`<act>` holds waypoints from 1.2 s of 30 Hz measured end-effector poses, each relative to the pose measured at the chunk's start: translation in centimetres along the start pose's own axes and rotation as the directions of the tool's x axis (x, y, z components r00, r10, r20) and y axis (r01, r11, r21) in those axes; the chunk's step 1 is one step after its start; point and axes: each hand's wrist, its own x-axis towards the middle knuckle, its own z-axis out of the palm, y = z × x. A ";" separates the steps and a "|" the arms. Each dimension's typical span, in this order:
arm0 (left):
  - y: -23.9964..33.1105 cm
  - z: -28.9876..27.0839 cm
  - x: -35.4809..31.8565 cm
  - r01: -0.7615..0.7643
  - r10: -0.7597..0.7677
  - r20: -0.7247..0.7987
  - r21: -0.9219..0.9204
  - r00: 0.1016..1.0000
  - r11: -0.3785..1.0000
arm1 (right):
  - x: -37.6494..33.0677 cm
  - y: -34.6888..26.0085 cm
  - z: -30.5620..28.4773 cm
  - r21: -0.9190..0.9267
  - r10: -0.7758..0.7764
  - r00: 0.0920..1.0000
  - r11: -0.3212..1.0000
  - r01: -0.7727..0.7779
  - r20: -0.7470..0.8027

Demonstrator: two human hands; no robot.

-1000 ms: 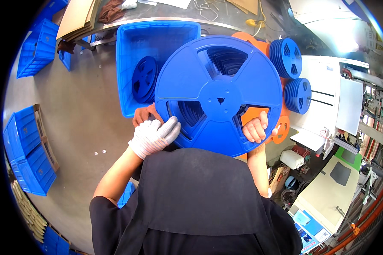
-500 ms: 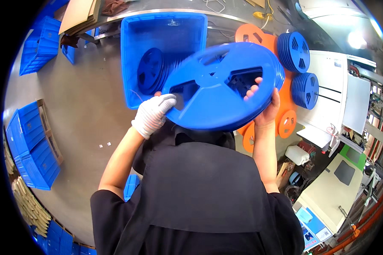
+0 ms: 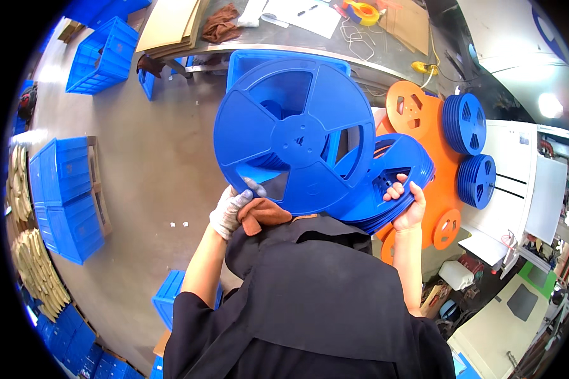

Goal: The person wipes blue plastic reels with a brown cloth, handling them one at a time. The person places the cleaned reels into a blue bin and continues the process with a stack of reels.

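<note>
My left hand [image 3: 229,213], in a pale glove, is closed on the lower left rim of a large blue reel disc [image 3: 284,140] with cut-out windows. A reddish-brown cloth [image 3: 264,213] is bunched against that rim beside the glove's fingers. With bare fingers curled through a window, my right hand [image 3: 409,207] grips a stack of similar blue reel discs [image 3: 417,151], tilted and partly behind the single disc. Behind the disc stands a blue bin [image 3: 235,64], mostly covered; more reel discs show through the windows.
An orange rack [image 3: 439,136] on the right carries two stacks of blue discs [image 3: 464,123]. At the back is a metal workbench [image 3: 284,45] with cardboard, papers, tape and another brown cloth [image 3: 220,24]. Blue crates [image 3: 63,170] stand at left; a white cabinet [image 3: 511,158] is at right.
One disc has come apart from the stack, shifting left and up in my left hand. The stack stays in my right hand, lower right. A brown cloth now shows by my left hand.
</note>
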 end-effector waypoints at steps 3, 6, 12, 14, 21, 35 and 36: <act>0.3 0.0 0.4 0.021 -0.022 -0.008 -0.028 1.000 0.999 | -0.1 -0.1 0.0 0.009 -0.019 0.998 1.000 0.020 -0.054; -0.2 -0.9 0.9 0.003 -0.007 -0.067 -0.049 0.998 0.999 | -0.3 -0.1 -0.1 -0.025 -0.035 0.995 0.999 0.033 -0.091; -0.9 -2.9 4.7 0.002 0.243 -0.339 0.587 0.909 0.810 | -0.3 0.9 0.7 -0.103 -0.054 0.973 0.994 0.031 -0.223; -1.4 -4.3 7.8 0.261 0.355 -0.380 0.904 0.854 0.339 | -0.4 1.1 0.2 -0.061 -0.023 0.991 0.998 0.015 -0.134; -3.2 -3.6 12.8 0.405 0.240 -0.508 0.836 0.827 0.371 | -1.6 -0.3 0.0 0.054 -0.057 0.977 0.997 0.047 0.205; 0.6 13.4 6.8 -0.583 0.070 0.797 0.495 0.600 -0.644 | -2.7 -3.6 1.5 0.320 -0.257 0.676 0.947 0.033 0.691; 0.7 13.4 6.9 -0.576 0.062 0.792 0.492 0.607 -0.653 | -2.6 -3.6 1.6 0.321 -0.259 0.652 0.947 0.025 0.713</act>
